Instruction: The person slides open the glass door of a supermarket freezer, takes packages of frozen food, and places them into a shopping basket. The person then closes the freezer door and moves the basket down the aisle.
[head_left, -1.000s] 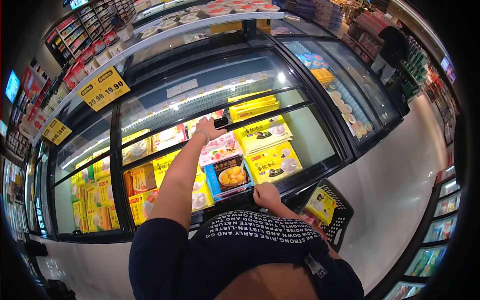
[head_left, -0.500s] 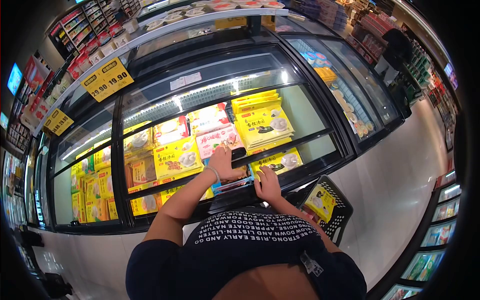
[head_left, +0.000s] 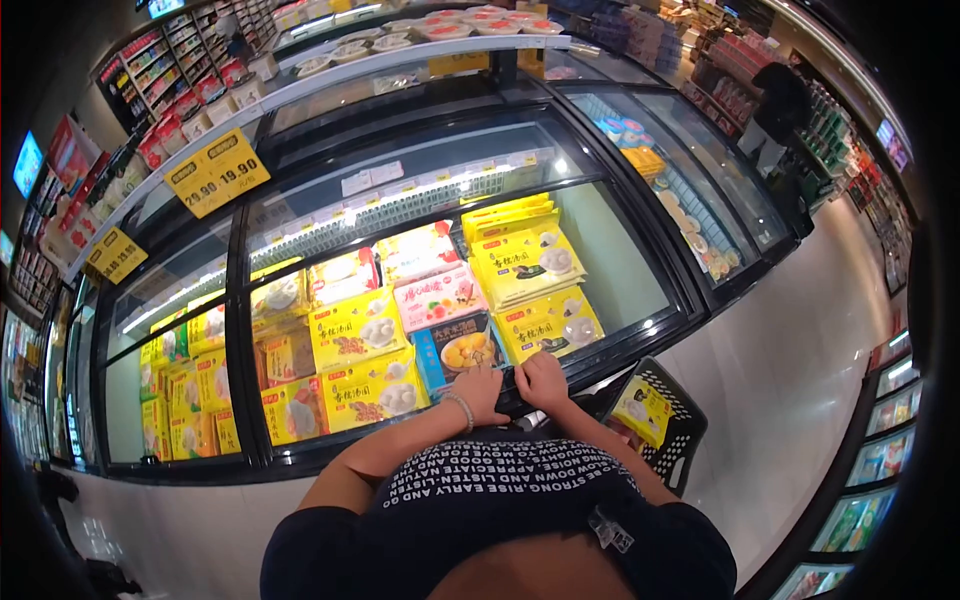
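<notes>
My left hand (head_left: 479,394), with a beaded bracelet at the wrist, is closed over the front edge of the freezer's sliding glass lid (head_left: 590,352). Close beside it, my right hand (head_left: 541,382) is curled over the same edge. Fingertips of both hands are partly hidden. Just beyond my left hand lies a blue food package (head_left: 458,352) picturing round yellow pieces. A yellow dumpling package (head_left: 550,324) sits in front of my right hand. Farther in is a pink package (head_left: 440,296), with another yellow package (head_left: 374,388) to the left.
A dark shopping basket (head_left: 684,415) holding a yellow package (head_left: 643,410) stands to my right. Yellow price signs (head_left: 216,172) hang from the upper shelf. A person (head_left: 778,110) stands at the far right beyond the freezers. Pale floor (head_left: 770,370) runs along the right aisle.
The lid's dark bar, which crossed above the packages, now lies at the front edge. My left hand has drawn back toward me from the pink package; the blue package is now uncovered.
</notes>
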